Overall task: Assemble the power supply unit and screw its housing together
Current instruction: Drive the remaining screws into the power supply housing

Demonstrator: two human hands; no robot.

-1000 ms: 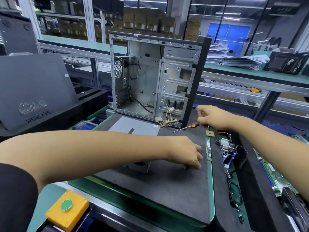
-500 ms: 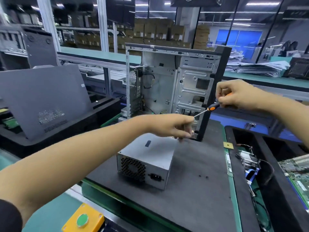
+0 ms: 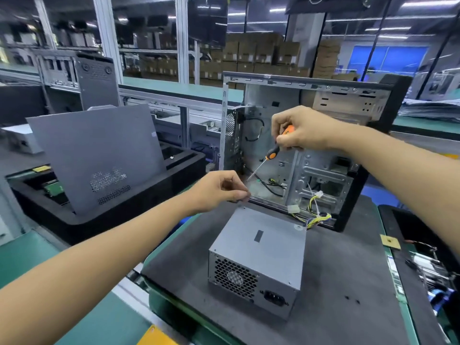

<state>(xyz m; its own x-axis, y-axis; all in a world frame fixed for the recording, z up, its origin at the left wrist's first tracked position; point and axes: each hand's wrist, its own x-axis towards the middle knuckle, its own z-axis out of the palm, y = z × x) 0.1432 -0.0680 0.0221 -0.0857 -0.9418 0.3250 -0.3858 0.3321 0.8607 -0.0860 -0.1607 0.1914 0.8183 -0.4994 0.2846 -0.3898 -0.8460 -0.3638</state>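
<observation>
On the counter (image 3: 348, 270), PSU (image 3: 258, 255) closed, lying before the open case (image 3: 323, 150); left hand (image 3: 219, 190) pinching something small, likely a screw; right hand (image 3: 303, 128) gripping screwdriver (image 3: 271, 154); screwing apparently not begun.

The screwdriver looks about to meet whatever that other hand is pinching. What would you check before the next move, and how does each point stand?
1. Right hand grips the screwdriver by its handle: ok.
2. Tip aimed down toward the left hand: ok.
3. A screw pinched in the left fingers: cannot tell, too small to see.
4. Screw seated on the tip: cannot tell; the tip sits a little above the fingertips.
5. Power supply flat on the mat, fan grille facing the person: ok.
6. Its cables clear of the hands, lying by the open case: ok.
</observation>
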